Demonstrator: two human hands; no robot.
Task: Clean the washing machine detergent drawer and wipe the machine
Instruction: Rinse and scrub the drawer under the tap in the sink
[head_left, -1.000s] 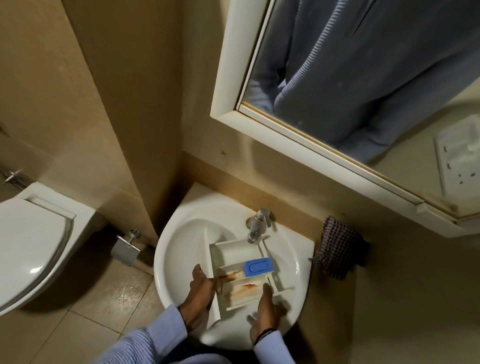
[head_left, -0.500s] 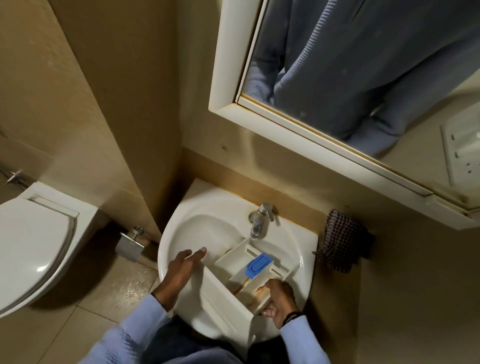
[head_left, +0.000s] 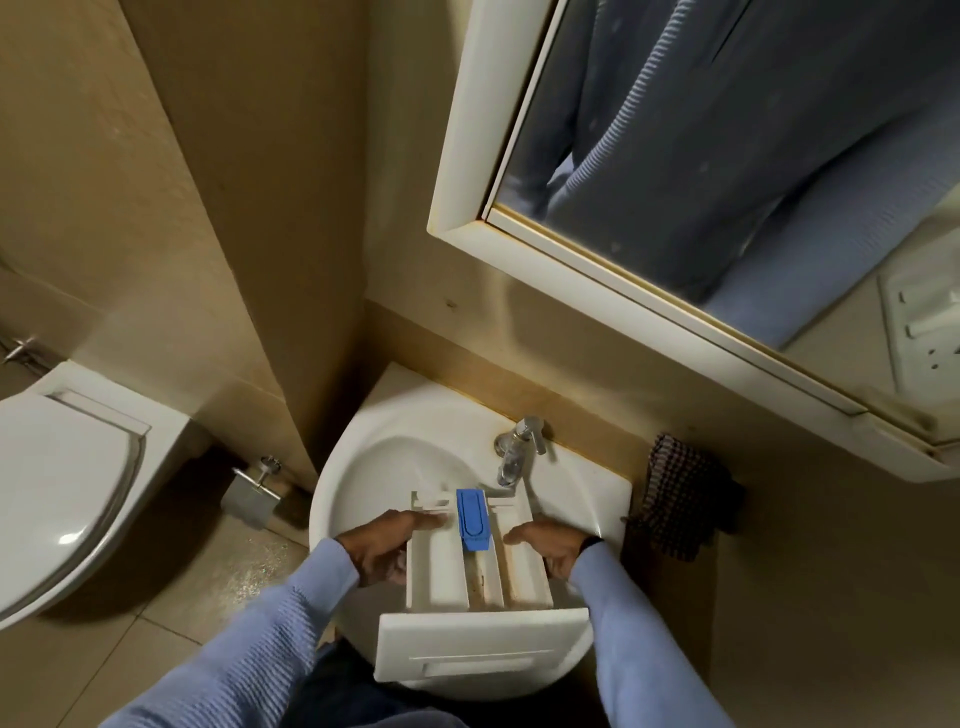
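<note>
Right now you hold the detergent drawer (head_left: 480, 571) over the white washbasin (head_left: 363, 467), its back end toward the tap (head_left: 519, 447) and its flat front panel (head_left: 483, 649) hanging past the basin's near rim toward you. Your left hand (head_left: 387, 545) lies along the drawer's left wall, fingers stretched forward and pressed flat against it, so that grip is spread on the drawer rather than curled. Your right hand (head_left: 550, 545) cups the right wall from outside, fingers pointing inward at the top edge; how far they wrap underneath is hidden, so you cannot tell how tight that grip is. Both light blue sleeves (head_left: 270, 623) reach in from the bottom edge.

Inside the drawer, a blue siphon cap (head_left: 472, 519) sits in the narrow middle compartment near the back. Brownish residue stains the middle and right compartments; the left one looks cleaner.

A checked cloth (head_left: 680, 499) hangs on the wall just right of the basin. A toilet (head_left: 62, 478) stands well to the left, with a metal paper holder (head_left: 252, 493) between it and the basin. A framed mirror (head_left: 727, 208) hangs above.
</note>
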